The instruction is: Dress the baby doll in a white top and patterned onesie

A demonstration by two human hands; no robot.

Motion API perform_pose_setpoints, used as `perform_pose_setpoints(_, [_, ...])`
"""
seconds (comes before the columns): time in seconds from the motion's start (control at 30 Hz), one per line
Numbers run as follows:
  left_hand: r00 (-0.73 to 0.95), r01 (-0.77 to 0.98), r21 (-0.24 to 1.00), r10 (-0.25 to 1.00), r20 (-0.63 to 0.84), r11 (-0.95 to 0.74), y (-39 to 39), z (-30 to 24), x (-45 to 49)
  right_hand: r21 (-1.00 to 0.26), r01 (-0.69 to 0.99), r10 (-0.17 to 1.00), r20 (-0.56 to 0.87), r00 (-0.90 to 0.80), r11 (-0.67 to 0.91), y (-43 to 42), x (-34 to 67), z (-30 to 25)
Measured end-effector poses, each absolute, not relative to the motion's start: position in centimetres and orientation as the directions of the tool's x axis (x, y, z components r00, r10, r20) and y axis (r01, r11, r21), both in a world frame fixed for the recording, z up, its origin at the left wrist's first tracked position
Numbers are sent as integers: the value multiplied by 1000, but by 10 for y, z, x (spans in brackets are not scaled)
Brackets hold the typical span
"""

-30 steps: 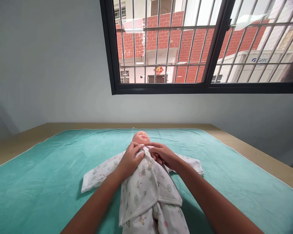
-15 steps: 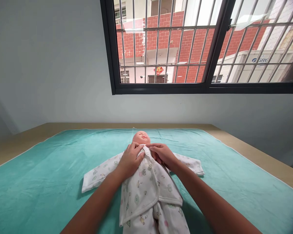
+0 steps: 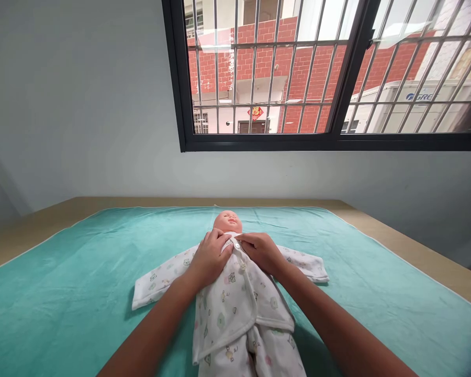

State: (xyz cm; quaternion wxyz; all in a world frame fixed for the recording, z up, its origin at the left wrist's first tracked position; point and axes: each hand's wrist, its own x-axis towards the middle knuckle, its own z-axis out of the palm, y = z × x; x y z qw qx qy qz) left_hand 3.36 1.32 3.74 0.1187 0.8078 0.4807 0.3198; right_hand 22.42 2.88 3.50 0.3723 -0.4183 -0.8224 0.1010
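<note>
A baby doll [image 3: 228,220] lies on its back, its head away from me. It wears a white printed baby jacket [image 3: 237,309] with its sleeves spread to both sides, and matching trousers [image 3: 272,353]. My left hand [image 3: 211,256] lies on the chest, thumb and fingers closed on the jacket's collar edge. On the other side of the collar, my right hand [image 3: 262,252] has its fingertips pressed together on the jacket's cloth; its curled fingers are partly hidden. Between the hands a small round snap button [image 3: 237,245] shows, with a fabric tie [image 3: 242,266] below it.
A turquoise sheet [image 3: 74,277] covers most of the wooden table [image 3: 380,222] under the doll. Behind the table is a grey-white wall [image 3: 82,104] with a dark-framed barred window [image 3: 259,142].
My right hand has shifted slightly, its fingers drawing down a little from the neck onto the jacket's collar. My left hand and the doll stay nearly the same.
</note>
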Motion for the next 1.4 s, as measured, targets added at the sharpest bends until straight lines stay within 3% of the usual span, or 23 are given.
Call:
perform_pose_setpoints(0.37, [303, 674, 557, 870, 389, -485, 16, 33, 35, -382, 621, 702, 575, -420, 684, 30, 229, 31])
perform_pose_setpoints(0.93, [287, 479, 792, 920, 267, -379, 13, 41, 29, -405, 715, 808, 434, -398, 570, 19, 224, 49])
perform_pose_setpoints(1.17, [308, 454, 800, 911, 273, -393, 13, 41, 28, -253, 847, 853, 378, -359, 468, 21, 220, 48])
perform_pose_setpoints(1.23, [295, 454, 799, 913, 282, -393, 15, 37, 27, -283, 848, 868, 363, -338, 449, 24, 220, 45])
perform_pose_setpoints(1.4, [278, 473, 789, 916, 288, -391, 19, 32, 28, -506, 762, 904, 350, -247, 404, 28, 221, 37])
